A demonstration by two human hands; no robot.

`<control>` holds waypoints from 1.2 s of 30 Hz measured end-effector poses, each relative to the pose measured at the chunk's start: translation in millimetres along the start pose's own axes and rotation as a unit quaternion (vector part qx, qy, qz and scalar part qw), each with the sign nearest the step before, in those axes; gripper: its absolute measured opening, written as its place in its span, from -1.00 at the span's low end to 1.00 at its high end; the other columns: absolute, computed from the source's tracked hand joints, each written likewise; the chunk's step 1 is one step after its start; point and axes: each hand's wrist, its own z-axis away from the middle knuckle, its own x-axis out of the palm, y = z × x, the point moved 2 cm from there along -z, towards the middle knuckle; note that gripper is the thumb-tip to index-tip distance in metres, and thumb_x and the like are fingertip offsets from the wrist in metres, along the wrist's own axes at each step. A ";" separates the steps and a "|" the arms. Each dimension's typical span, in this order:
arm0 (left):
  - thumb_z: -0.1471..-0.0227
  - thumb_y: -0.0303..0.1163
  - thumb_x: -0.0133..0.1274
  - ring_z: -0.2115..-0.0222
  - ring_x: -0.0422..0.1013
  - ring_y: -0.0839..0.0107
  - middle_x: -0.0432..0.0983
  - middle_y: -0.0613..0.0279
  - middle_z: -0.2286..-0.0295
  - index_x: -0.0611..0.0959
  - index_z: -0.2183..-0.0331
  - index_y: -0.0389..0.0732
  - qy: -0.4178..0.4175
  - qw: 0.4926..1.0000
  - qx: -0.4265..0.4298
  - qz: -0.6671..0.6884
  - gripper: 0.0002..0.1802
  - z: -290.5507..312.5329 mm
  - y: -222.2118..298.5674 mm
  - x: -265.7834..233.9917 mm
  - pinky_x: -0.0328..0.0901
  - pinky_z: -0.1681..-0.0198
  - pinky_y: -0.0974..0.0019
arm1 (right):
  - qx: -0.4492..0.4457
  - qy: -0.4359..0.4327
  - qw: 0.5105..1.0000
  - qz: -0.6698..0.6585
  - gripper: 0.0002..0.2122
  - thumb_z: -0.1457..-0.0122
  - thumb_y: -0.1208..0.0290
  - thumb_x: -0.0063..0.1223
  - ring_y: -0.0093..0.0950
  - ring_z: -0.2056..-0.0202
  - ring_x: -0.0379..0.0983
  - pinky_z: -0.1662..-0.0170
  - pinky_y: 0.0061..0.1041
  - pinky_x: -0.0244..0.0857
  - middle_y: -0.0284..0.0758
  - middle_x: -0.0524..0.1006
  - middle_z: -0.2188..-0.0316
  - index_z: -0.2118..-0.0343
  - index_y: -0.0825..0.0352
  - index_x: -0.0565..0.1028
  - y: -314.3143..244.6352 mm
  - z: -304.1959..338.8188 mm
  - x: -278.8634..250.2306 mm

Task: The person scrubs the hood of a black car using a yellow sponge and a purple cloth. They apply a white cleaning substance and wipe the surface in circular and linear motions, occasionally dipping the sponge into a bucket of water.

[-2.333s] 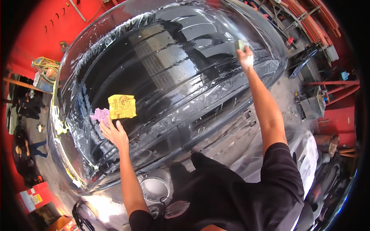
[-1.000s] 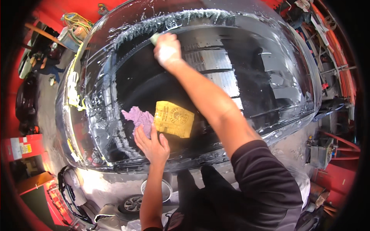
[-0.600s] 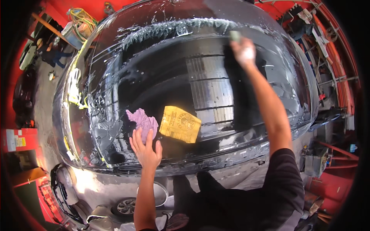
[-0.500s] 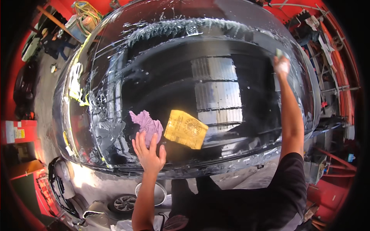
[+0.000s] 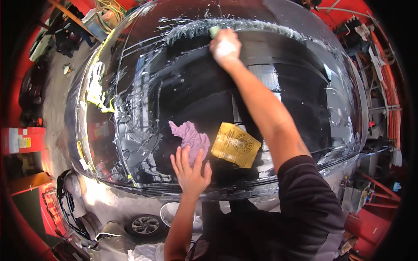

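Green pad at far suds band, our right hand curled round it. Our left hand, fingers loosely spread, touches purple cloth toward near edge of black car panel; wide stretch between hands.

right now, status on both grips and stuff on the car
Left grip open at near edge of purple cloth. Right grip closed on pale green block, by white suds. Yellow packet right of cloth, on car.
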 end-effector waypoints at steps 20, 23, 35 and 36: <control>-0.18 -0.26 0.18 -0.39 0.15 -0.27 0.27 -0.18 -0.33 0.65 -0.21 -0.11 0.029 0.999 0.018 -0.013 -0.44 3.2 -4.3 7.5 -0.02 -0.45 -0.41 | 0.220 0.038 0.970 -0.098 -0.61 -0.30 0.12 0.30 -0.03 0.17 0.63 0.05 -0.06 0.47 0.01 0.68 0.20 0.07 0.40 0.63 386.9 138.5 -189.7; -0.18 -0.26 0.17 -0.39 0.15 -0.28 0.27 -0.19 -0.33 0.65 -0.20 -0.13 0.020 0.999 0.027 0.005 -0.45 3.1 2.5 8.7 -0.02 -0.45 -0.42 | 0.315 -0.030 0.932 0.176 -0.55 -0.30 0.01 0.25 0.09 0.08 0.63 -0.02 0.02 0.47 0.07 0.69 0.18 0.12 0.41 0.61 554.7 165.0 -227.0; -0.16 -0.22 0.19 -0.39 0.14 -0.26 0.29 -0.16 -0.31 0.69 -0.16 -0.07 0.036 0.999 0.005 0.015 -0.47 3.1 -1.3 8.4 -0.03 -0.46 -0.40 | -0.029 0.058 0.997 -0.037 -0.71 -0.08 0.27 0.31 -0.11 0.18 0.56 0.11 -0.08 0.55 -0.14 0.56 0.22 0.22 0.33 0.54 31.6 98.1 -74.0; -0.17 -0.21 0.19 -0.39 0.14 -0.26 0.29 -0.15 -0.31 0.70 -0.16 -0.07 0.037 0.999 0.004 0.014 -0.48 3.7 -2.9 8.3 -0.03 -0.46 -0.40 | -0.032 0.006 0.998 -0.058 -0.71 -0.09 0.28 0.28 -0.15 0.18 0.56 0.16 -0.14 0.59 -0.15 0.55 0.21 0.20 0.33 0.54 -23.2 109.1 -72.4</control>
